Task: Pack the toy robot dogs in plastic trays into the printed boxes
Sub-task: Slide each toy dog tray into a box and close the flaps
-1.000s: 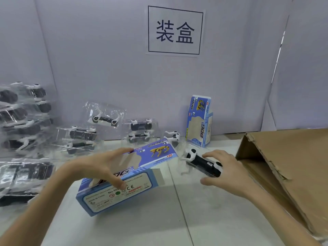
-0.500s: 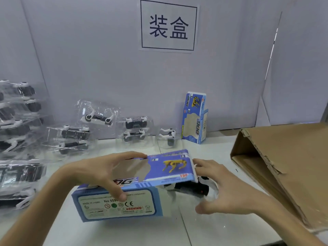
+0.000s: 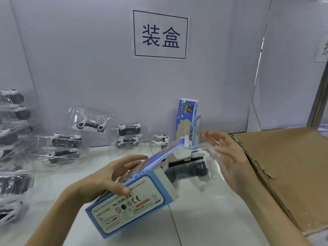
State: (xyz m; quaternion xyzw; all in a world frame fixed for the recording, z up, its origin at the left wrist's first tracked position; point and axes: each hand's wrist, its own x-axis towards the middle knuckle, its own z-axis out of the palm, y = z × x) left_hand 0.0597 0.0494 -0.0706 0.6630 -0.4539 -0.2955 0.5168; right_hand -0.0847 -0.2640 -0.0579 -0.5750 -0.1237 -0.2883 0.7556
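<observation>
Left hand point(image 3: 106, 178), fingers curled, grips blue printed box point(image 3: 134, 201); right hand point(image 3: 229, 157), fingers straight, presses clear plastic tray point(image 3: 207, 157), half inserted.

toy dog tray point(image 3: 188, 170): half hidden in box point(image 3: 134, 201) | right hand point(image 3: 229, 155): blurred | left trays point(image 3: 10, 137): cut off

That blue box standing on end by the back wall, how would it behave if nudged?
The upright box stands tall on its narrow end, so it would probably tip easily. It looks like thin printed card, so likely light and easy to dent.
</observation>
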